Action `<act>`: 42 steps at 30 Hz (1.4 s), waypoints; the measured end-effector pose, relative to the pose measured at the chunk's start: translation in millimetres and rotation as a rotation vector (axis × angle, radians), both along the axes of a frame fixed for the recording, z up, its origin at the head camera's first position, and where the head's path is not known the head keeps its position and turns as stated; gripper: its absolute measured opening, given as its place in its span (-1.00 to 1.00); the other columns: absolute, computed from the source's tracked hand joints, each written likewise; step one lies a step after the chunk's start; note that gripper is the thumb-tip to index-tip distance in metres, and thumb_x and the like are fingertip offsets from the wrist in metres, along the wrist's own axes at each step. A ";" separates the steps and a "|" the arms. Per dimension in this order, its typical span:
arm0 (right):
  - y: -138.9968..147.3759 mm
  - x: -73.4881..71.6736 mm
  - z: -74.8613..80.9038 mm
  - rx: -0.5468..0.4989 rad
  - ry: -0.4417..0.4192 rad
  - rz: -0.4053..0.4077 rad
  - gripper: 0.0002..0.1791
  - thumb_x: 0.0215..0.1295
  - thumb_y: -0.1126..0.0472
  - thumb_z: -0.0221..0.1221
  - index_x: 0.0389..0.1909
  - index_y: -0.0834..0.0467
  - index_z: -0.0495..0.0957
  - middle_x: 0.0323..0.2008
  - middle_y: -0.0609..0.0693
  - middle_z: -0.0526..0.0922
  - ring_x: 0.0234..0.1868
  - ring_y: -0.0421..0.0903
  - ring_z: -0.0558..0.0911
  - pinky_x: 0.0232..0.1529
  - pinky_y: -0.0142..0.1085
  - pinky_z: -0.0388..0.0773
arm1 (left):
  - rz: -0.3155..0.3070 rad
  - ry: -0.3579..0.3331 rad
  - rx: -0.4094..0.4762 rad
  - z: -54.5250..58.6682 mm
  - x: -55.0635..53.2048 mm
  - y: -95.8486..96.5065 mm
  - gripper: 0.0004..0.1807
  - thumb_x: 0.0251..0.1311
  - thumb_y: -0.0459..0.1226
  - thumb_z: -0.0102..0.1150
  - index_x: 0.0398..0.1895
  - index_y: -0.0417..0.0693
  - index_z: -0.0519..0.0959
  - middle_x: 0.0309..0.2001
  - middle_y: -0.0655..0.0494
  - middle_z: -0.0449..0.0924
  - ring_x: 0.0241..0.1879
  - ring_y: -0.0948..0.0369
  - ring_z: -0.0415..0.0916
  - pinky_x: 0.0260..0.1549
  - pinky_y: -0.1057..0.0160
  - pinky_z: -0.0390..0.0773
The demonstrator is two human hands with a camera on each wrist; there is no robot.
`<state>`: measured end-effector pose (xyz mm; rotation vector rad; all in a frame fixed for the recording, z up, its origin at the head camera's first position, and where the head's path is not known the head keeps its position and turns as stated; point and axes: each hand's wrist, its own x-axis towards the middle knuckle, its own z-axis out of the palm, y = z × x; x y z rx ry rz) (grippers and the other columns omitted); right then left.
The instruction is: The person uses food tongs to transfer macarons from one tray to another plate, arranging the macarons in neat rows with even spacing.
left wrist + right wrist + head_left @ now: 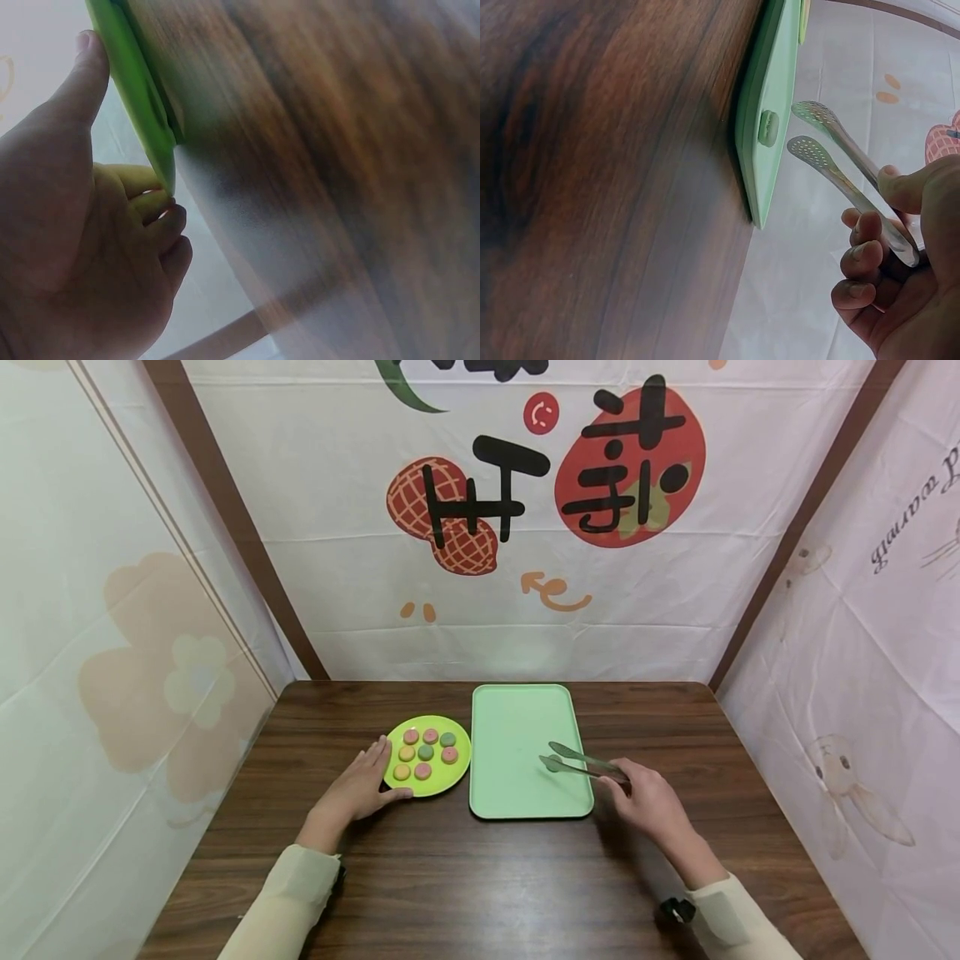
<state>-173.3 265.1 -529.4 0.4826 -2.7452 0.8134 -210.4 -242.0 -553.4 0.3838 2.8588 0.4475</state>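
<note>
My left hand (358,785) rests at the left rim of a lime-green plate (456,777), thumb spread along its near edge and fingers beside it. Several small macarons sit on the plate, among them a pink macaron (423,771), a yellow macaron (402,772) and a green macaron (426,752). My right hand (651,800) holds metal tongs (855,191) between thumb and fingers. Their perforated tips stand apart over the right side of a mint-green tray (517,718). One green macaron (769,128) lies on that tray, just beyond the tips in the right wrist view.
The plate stands close to the left of the tray, both on a dark wooden table (480,893). Behind the table hangs a printed white cloth (345,593), with more cloth on both sides. Near the right sleeve a small black item (677,910) shows at the wrist.
</note>
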 end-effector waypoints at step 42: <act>10.3 5.9 -13.5 0.008 -0.083 -0.034 -0.75 0.51 0.15 0.36 0.05 0.22 0.69 -0.55 -0.17 0.52 -0.57 -0.24 0.40 -0.52 -0.29 0.39 | -0.005 0.003 0.012 -1.6 -0.1 -0.7 0.27 0.42 0.32 0.18 0.70 -0.45 -0.15 0.72 -0.37 -0.23 0.71 -0.22 -0.20 0.67 -0.19 -0.11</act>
